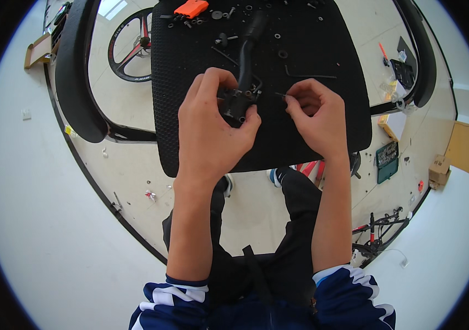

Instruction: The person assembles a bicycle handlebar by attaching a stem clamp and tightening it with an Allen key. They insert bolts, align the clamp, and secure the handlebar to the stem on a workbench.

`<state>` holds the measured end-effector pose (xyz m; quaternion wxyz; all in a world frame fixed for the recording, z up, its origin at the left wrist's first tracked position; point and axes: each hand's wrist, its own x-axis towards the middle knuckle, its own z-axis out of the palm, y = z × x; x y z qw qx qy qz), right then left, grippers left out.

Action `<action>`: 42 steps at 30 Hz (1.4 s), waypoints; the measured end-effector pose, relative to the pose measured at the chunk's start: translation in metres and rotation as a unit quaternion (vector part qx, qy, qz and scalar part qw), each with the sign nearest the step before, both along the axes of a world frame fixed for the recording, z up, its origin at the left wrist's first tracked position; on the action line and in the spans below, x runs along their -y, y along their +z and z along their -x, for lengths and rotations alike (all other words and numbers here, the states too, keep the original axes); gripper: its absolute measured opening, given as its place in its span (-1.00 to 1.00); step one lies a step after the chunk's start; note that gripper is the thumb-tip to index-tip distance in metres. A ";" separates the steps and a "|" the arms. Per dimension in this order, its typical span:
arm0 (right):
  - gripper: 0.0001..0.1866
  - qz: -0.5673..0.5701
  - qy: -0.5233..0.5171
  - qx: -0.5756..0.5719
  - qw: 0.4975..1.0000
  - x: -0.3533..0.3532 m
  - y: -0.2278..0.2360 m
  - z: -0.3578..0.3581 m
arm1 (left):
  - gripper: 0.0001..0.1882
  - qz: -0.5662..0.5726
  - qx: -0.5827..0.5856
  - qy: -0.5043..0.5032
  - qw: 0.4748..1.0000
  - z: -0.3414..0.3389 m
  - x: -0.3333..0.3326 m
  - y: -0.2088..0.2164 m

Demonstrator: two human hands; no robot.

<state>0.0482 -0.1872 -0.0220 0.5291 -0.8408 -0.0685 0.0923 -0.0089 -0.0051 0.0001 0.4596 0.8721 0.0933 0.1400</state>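
My left hand (211, 124) is closed around a black block-like clamp (236, 107) with small metal fittings, thumb on its near side. From the clamp a bent black tube (245, 60) runs away across the dark textured seat (322, 129). To the right of it, my right hand (321, 118) pinches a small thin dark pin-like piece (280, 94) between thumb and fingertips, pointed toward the clamp but apart from it. Its exact kind is too small to tell. Just beyond that hand lies an L-shaped hex key (311, 76). A dark washer (283, 54) rests farther off.
An orange piece (191, 7) and several small bolts and washers (218, 15) lie at the seat's far end. Black armrests (74, 71) flank it. On the floor are a spoked wheel (144, 42), a green tool case (387, 162), a cardboard box (440, 170) and bicycle parts (375, 234).
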 end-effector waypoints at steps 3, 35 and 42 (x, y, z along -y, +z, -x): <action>-0.91 -0.083 -0.002 -0.027 0.996 0.000 0.006 0.000 | -0.70 0.064 -0.066 -0.017 0.996 0.004 0.005 0.012; -0.84 -0.087 0.090 0.034 0.992 -0.009 0.040 0.024 | -0.58 0.427 -0.183 -0.063 0.883 0.005 -0.004 -0.002; -0.84 -0.013 0.105 0.077 0.991 -0.008 0.045 0.027 | -0.58 0.426 -0.183 -0.064 0.884 0.004 -0.005 -0.001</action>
